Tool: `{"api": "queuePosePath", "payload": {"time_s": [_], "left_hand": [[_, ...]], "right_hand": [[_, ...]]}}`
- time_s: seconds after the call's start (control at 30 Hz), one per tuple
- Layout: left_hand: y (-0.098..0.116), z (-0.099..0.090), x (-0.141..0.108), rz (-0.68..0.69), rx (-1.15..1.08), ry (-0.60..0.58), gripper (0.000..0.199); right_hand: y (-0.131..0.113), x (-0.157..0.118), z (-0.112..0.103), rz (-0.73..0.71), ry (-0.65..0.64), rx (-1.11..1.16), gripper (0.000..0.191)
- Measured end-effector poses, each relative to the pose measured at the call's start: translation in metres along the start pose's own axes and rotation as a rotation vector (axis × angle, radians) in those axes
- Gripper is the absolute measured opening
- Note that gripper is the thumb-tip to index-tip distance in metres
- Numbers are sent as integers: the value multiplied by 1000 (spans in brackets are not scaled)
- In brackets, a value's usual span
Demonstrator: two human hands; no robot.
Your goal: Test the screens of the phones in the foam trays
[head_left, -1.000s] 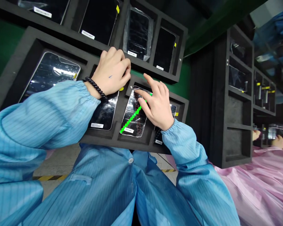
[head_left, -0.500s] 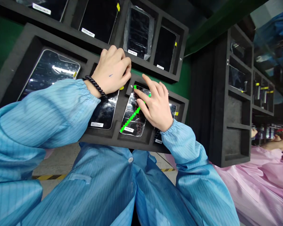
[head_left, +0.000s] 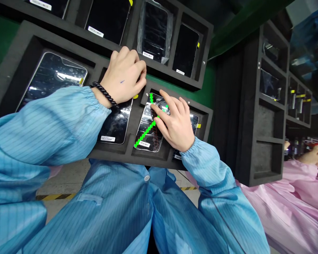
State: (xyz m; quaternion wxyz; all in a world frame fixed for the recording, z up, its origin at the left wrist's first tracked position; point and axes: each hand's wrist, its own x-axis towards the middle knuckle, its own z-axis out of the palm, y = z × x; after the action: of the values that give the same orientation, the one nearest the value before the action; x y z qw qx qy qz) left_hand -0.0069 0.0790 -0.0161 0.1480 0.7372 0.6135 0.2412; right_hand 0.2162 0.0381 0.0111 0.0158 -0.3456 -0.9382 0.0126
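Observation:
My right hand (head_left: pixel 176 121) lies over a phone screen (head_left: pixel 145 121) in a black foam tray (head_left: pixel 113 154). Its index fingertip touches the glossy face, and its fingers are apart with nothing held. Jagged green lines and a faint red grid show on that screen, which has a white label near its lower end. My left hand (head_left: pixel 124 77), with a black braided bracelet at the wrist, is curled above the neighbouring screen (head_left: pixel 115 123). Its fingertips are turned down and hidden, so I cannot make out anything in them. Another screen (head_left: pixel 194 121) sits partly covered beneath my right hand.
At the left of the tray lies a larger screen (head_left: pixel 55 76). A second foam tray (head_left: pixel 198 84) behind holds several dark screens with yellow tabs. To the right stands a stack of black foam trays (head_left: pixel 250 141). Beyond it is a person in a pink sleeve (head_left: pixel 294 187).
My right index finger has slid slightly down the lit screen, towards me. My left hand keeps nearly the same curled pose. The whole view has shifted a little.

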Motion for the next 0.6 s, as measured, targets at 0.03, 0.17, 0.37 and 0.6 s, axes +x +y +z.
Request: {"api": "queuePosePath", "payload": {"time_s": [0.03,0.17,0.37,0.6], "left_hand": [[-1,0,0,6,-24,15,41],[-5,5,1,6,-12,23,36],[-11,8,2,52,73,14,33],[-5,4,1,-13,45,-30,35]], "right_hand": [[0,-2,0,-4,9,1,39],[-2,-7,0,-17,23,17,39],[-5,-14,-1,-6,13,20,41],[-10,-23,-3,-12,7,10,41]]}}
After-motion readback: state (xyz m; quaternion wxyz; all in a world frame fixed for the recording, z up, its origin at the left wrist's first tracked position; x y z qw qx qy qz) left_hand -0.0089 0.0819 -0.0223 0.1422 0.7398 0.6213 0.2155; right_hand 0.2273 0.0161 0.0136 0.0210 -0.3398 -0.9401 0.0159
